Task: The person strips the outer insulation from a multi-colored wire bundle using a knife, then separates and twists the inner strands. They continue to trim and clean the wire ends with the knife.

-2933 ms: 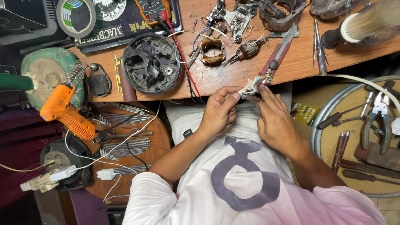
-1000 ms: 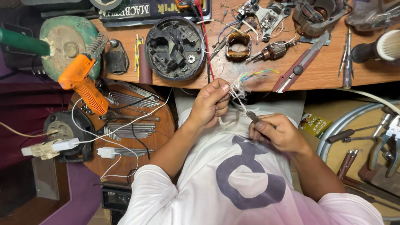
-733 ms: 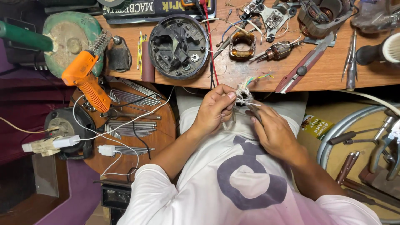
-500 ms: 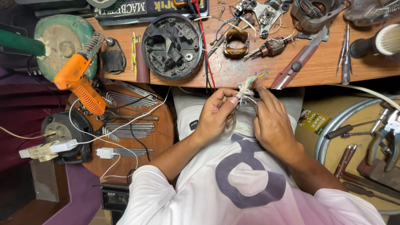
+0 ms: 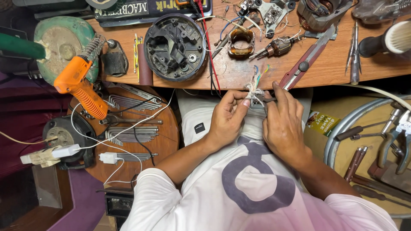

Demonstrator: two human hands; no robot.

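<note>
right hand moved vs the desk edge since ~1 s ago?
Yes. The right hand has risen toward the wooden desk edge: earlier it sat lower over the lap, now its fingertips meet the left hand at the wire bundle there.

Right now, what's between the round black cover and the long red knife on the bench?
In the head view, a copper-wound coil and a small motor rotor lie between black cover and knife.
</note>
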